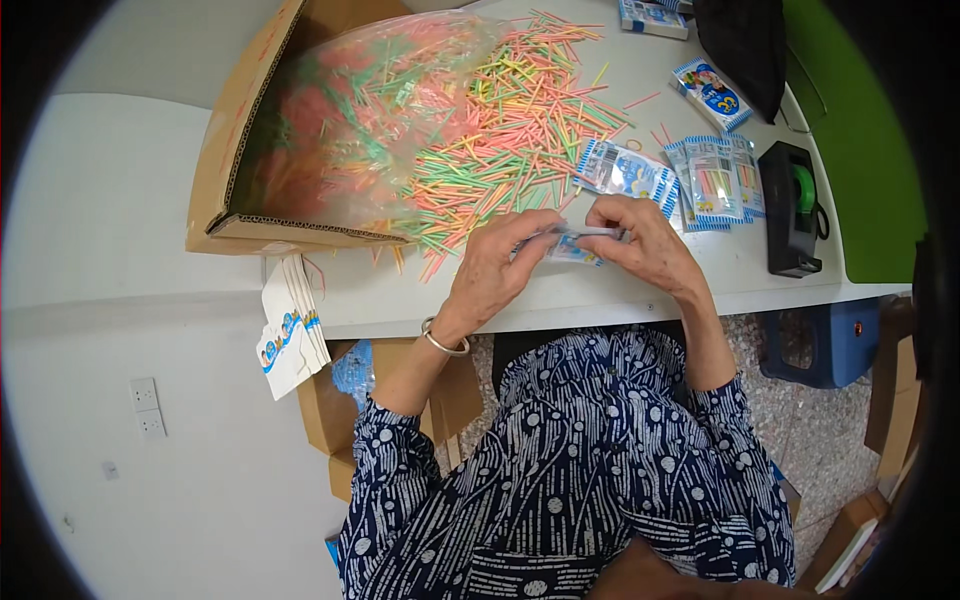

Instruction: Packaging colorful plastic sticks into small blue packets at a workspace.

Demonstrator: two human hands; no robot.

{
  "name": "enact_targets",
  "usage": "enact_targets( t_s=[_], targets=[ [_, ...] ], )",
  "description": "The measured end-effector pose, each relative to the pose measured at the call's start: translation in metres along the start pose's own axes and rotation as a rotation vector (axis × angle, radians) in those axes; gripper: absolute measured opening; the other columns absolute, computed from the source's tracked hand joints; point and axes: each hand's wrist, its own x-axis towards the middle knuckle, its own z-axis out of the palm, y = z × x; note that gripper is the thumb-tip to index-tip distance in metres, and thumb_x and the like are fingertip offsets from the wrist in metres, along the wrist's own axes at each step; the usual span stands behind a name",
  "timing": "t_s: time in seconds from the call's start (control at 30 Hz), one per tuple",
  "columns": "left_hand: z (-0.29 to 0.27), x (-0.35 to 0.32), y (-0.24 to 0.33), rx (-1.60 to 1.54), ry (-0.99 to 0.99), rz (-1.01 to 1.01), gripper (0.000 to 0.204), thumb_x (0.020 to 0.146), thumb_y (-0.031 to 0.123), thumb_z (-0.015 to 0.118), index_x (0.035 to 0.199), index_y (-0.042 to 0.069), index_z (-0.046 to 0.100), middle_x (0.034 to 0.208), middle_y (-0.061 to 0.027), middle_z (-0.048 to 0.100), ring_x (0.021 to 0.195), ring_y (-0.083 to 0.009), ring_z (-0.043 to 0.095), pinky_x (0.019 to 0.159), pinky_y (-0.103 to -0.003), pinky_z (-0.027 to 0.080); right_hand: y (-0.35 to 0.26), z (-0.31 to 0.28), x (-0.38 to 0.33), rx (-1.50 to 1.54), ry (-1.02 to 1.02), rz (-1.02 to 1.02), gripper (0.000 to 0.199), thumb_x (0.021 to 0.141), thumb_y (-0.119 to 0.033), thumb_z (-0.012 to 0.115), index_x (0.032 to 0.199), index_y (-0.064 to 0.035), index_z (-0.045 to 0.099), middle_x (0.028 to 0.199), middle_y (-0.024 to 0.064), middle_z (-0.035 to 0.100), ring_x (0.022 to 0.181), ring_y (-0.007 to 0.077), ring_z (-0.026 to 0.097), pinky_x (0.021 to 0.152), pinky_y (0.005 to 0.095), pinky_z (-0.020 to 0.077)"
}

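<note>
Between my two hands, above the front part of the table, is a small blue-and-white plastic packet (pixel 574 252). My left hand (pixel 497 268) pinches its left side with thumb and fingers, and a bracelet circles that wrist. On the opposite side my right hand (pixel 648 247) grips the packet with bent fingers. The packet's upper edge is partly hidden by the fingers. Just beyond the hands lies a flat blue-and-white packet (pixel 628 173). A heap of thin pink, green and yellow sticks (pixel 500 160) spreads to the far left of them.
A cardboard box (pixel 225 150) lies on its side at left, with a clear bag of sticks (pixel 370 110) spilling out. Filled packets (pixel 714 180) overlap at right, beside a black tape dispenser (pixel 790 215). Folded white cartons (pixel 291 325) hang over the front edge. A blue stool (pixel 825 345) stands below.
</note>
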Motion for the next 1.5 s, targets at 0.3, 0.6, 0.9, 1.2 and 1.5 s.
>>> enact_targets(
  t_s=[0.3, 0.6, 0.9, 1.2, 1.5],
  targets=[
    [-0.005, 0.004, -0.014, 0.124, -0.06, -0.046, 0.012, 0.086, 0.005, 0.061, 0.096, -0.001, 0.065, 0.079, -0.0104, 0.065, 0.069, -0.0162, 0.06, 0.063, -0.028, 0.046, 0.001, 0.021, 0.002, 0.051, 0.114, -0.13, 0.017, 0.08, -0.012, 0.066, 0.087, 0.0026, 0.063, 0.062, 0.0107, 0.053, 0.053, 0.0174, 0.046, 0.051, 0.0318, 0.0361],
    [-0.011, 0.014, -0.027, 0.392, -0.099, 0.095, 0.01, 0.084, 0.009, 0.061, 0.09, 0.002, 0.063, 0.074, -0.013, 0.062, 0.069, -0.0309, 0.057, 0.066, -0.04, 0.044, 0.008, 0.026, 0.006, 0.151, 0.052, 0.013, 0.024, 0.084, -0.018, 0.064, 0.082, 0.0054, 0.065, 0.053, 0.0079, 0.046, 0.051, 0.0088, 0.04, 0.049, 0.0287, 0.0331],
    [-0.017, 0.013, -0.023, 0.405, -0.093, 0.188, 0.007, 0.082, 0.006, 0.061, 0.088, 0.001, 0.063, 0.075, -0.0117, 0.062, 0.069, -0.0299, 0.057, 0.066, -0.038, 0.045, 0.014, 0.027, 0.011, 0.005, 0.08, -0.079, 0.024, 0.083, -0.02, 0.065, 0.086, 0.0044, 0.066, 0.058, 0.0086, 0.054, 0.053, 0.0144, 0.047, 0.052, 0.0305, 0.0378],
    [-0.016, 0.0, -0.022, 0.119, -0.134, -0.068, 0.012, 0.083, 0.007, 0.064, 0.092, -0.001, 0.065, 0.078, -0.0094, 0.065, 0.068, -0.0203, 0.06, 0.063, -0.03, 0.045, 0.003, 0.027, 0.009, 0.111, 0.052, -0.066, 0.019, 0.082, -0.016, 0.064, 0.084, 0.0038, 0.063, 0.063, 0.0123, 0.057, 0.06, 0.022, 0.053, 0.057, 0.0339, 0.0402],
    [-0.017, -0.014, -0.029, 0.307, -0.114, -0.031, 0.014, 0.083, 0.01, 0.065, 0.092, 0.0, 0.067, 0.077, -0.0103, 0.065, 0.072, -0.0231, 0.06, 0.067, -0.031, 0.046, 0.005, 0.035, 0.009, -0.058, -0.036, -0.185, 0.02, 0.084, -0.018, 0.063, 0.085, 0.0018, 0.065, 0.076, 0.0162, 0.062, 0.073, 0.0344, 0.058, 0.069, 0.0422, 0.0446]
  ],
)
